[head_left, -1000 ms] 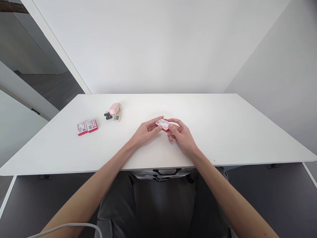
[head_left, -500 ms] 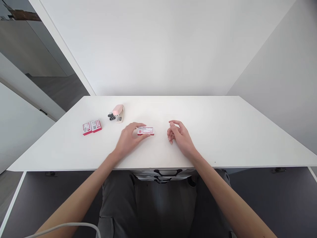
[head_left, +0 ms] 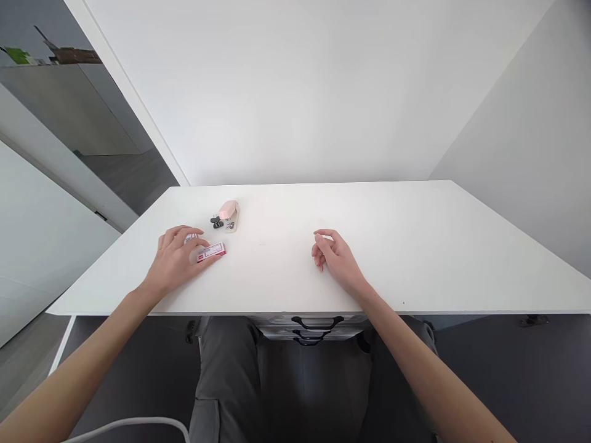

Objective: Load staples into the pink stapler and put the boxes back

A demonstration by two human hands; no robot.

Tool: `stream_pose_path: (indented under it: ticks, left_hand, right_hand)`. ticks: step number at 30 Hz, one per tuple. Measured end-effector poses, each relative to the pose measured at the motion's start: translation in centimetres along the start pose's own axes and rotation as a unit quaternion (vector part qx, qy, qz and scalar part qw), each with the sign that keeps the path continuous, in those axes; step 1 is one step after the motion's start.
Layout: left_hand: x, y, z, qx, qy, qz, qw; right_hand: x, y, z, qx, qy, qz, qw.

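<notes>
My left hand [head_left: 178, 258] is closed on a small red-and-white box [head_left: 211, 251], held between thumb and fingers at the left of the desk. Behind its fingers shows part of another red-and-white box [head_left: 191, 237]; the rest of that spot is hidden. Just beyond, a pink and cream stapler [head_left: 229, 215] stands with a small black clip-like object [head_left: 217, 221] beside it. My right hand [head_left: 336, 255] rests on the desk near the middle, fingers loosely curled and partly apart, with nothing seen in it.
The white desk [head_left: 392, 246] meets a white wall [head_left: 314, 92] at the back and a side panel on the right. Drawers with black handles [head_left: 317, 323] are under the front edge. A pale cable [head_left: 133, 422] crosses at lower left.
My left hand has carried the small box leftward, from the desk's middle to the other boxes, and now covers most of them. My right hand has barely moved. The view has shifted slightly.
</notes>
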State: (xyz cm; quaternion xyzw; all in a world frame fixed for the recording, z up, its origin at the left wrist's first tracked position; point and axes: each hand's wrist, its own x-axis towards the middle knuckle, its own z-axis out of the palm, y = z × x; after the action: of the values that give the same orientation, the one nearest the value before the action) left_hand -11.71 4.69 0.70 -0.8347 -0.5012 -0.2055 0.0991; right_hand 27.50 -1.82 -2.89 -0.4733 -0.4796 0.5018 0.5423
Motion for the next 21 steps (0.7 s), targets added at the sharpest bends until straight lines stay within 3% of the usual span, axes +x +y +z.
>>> stream_pose_path:
  ticks: [6,10,14,21]
  left_hand:
    - [-2.2,-1.1,-0.9,0.076,0.081,-0.06,0.992]
    - [-3.1,-0.6,-0.7,0.07,0.108,-0.068,0.989]
    - [-3.3,2.0,0.0,0.014,0.074,-0.038,0.996]
    - [-1.9,8.3,1.8,-0.125,-0.037,0.033,0.991]
  right_hand:
    - [0.0,0.2,0.0,-0.006,-0.005,-0.003,1.0]
    - [0.1,0.6,-0.1,-0.012,-0.008,-0.005,1.0]
    - [-0.1,0.9,-0.1,-0.019,-0.012,-0.01,1.0]
    - [-0.8,0.5,0.0,-0.064,-0.047,-0.023,0.997]
